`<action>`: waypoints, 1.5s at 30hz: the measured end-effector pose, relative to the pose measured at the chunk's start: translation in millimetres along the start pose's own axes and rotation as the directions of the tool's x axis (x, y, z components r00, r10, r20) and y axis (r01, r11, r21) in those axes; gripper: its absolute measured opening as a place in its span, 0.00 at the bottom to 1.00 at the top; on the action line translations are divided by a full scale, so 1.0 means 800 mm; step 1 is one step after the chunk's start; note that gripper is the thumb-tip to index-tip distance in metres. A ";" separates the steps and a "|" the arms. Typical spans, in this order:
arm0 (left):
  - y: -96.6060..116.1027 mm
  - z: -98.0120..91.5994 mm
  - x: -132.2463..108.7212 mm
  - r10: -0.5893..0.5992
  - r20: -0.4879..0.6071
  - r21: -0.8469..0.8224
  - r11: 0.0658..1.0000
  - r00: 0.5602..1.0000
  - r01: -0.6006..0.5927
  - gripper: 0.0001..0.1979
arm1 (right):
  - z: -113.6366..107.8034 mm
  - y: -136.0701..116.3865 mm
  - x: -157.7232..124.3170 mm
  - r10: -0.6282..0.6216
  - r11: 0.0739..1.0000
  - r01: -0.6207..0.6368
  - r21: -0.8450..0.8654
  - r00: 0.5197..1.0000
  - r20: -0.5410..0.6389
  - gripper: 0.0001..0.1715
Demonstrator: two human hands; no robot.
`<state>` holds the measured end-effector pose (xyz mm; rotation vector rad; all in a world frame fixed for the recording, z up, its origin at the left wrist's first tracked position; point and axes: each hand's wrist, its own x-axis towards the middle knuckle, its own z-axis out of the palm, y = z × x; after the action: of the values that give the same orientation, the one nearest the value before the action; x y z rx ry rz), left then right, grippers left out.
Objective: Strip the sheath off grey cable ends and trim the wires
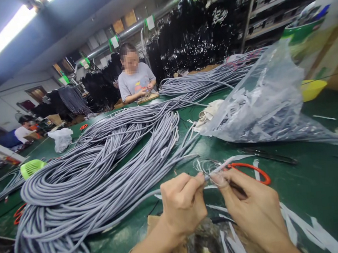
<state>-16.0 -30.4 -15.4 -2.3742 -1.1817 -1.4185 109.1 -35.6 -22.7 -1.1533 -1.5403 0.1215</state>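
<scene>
By bare left hand [184, 203] and bare right hand [249, 202], a frayed grey round cable [148, 196] is pinched above the green table [322, 179].

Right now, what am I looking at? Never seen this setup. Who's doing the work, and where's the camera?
No machine here: a person works bare-handed, and the one picture comes from a camera on their head, facing forward and down. The left hand pinches what looks like a grey cable end; the right hand has a pale strip in its grip. Thin wires splay beside the fingertips. On the green table lie bundled cables and a clear bag of scraps. Another person works across from them.
</scene>
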 end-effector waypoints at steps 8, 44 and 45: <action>-0.005 0.002 0.008 -0.203 0.017 -0.076 0.976 0.979 0.204 0.08 | -0.010 -0.008 -0.010 -0.545 0.836 0.546 0.056 0.838 -0.030 0.07; -0.021 0.008 0.027 -0.555 0.592 -0.655 0.092 0.585 0.750 0.24 | -0.002 -0.001 0.002 0.336 0.553 -0.386 0.738 0.914 0.226 0.17; -0.022 0.008 0.028 -0.554 0.591 -0.667 0.075 0.587 0.742 0.24 | -0.003 0.000 0.003 0.368 0.532 -0.379 0.757 0.909 0.197 0.18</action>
<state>-17.9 -3.0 -6.1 -2.6406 -2.2191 -2.7842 111.1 -35.2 -20.5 -0.7184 -1.0054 1.0151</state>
